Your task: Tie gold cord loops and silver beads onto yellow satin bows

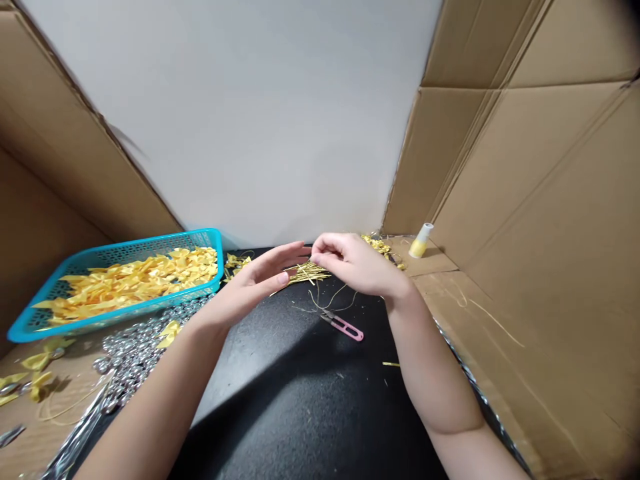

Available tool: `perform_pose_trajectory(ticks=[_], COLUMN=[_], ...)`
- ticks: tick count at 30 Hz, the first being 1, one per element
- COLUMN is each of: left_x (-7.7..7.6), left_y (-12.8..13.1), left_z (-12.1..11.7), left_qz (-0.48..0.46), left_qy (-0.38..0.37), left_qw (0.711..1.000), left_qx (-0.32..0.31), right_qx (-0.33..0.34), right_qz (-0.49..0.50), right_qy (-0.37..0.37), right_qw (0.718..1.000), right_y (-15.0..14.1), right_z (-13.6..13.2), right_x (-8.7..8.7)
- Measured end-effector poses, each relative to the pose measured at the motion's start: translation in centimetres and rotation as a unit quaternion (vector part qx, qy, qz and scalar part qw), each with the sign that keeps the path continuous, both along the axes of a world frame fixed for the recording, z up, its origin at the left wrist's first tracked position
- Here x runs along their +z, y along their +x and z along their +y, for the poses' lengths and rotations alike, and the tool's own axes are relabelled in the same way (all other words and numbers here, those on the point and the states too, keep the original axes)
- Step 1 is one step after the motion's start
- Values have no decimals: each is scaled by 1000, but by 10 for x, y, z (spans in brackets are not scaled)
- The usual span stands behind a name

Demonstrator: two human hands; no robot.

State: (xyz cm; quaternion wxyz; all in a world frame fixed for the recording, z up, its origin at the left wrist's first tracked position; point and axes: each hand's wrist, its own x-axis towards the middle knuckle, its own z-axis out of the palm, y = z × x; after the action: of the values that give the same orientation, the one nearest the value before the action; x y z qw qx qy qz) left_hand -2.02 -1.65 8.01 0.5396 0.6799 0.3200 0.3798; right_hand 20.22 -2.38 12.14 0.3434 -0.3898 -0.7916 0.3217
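Flanking the gold strips (pixel 311 272) on the black surface (pixel 300 413), both hands sit past the pink snips (pixel 346 325). Clock from snips: strips at 11, L hand (pixel 260 272) at 10, R hand (pixel 347 259) at 12. L fingers spread well off thumb, nothing visibly held; R fingers curled twd thumb, can't tell if fully closed or w/ anything in them. Blue basket (pixel 219 257) w/ yellow bows (pixel 145 277) at 9; small bottle (pixel 421 241) btwn 1 & 2.
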Motion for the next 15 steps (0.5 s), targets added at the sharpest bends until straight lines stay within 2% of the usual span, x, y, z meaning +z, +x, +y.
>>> perform_pose_trajectory(ticks=[1, 3, 6, 8, 12, 15], left_x=[4, 7, 8, 11, 31, 53], left_y=[5, 15, 22, 21, 2, -28], left_z=[-6, -15, -19, -17, -12, -13], left_qz=[-41, -61, -40, -79, -242, -383], left_qy=[-13, -48, -80, -85, -54, 0], left_qw=[999, 997, 996, 992, 965, 914], left_qx=[-17, -23, 22, 52, 91, 131], right_qx=[9, 21, 36, 53, 98, 82], right_qz=[1, 8, 26, 55, 103, 47], right_qy=[-1, 4, 12, 0, -84, -173], right_qw=[1000, 1000, 999, 997, 986, 980], right_y=[-5, -13, -22, -26, -24, -7], right_z=[0, -1, -1, 3, 23, 44], right_x=[-1, -4, -9, -14, -23, -33])
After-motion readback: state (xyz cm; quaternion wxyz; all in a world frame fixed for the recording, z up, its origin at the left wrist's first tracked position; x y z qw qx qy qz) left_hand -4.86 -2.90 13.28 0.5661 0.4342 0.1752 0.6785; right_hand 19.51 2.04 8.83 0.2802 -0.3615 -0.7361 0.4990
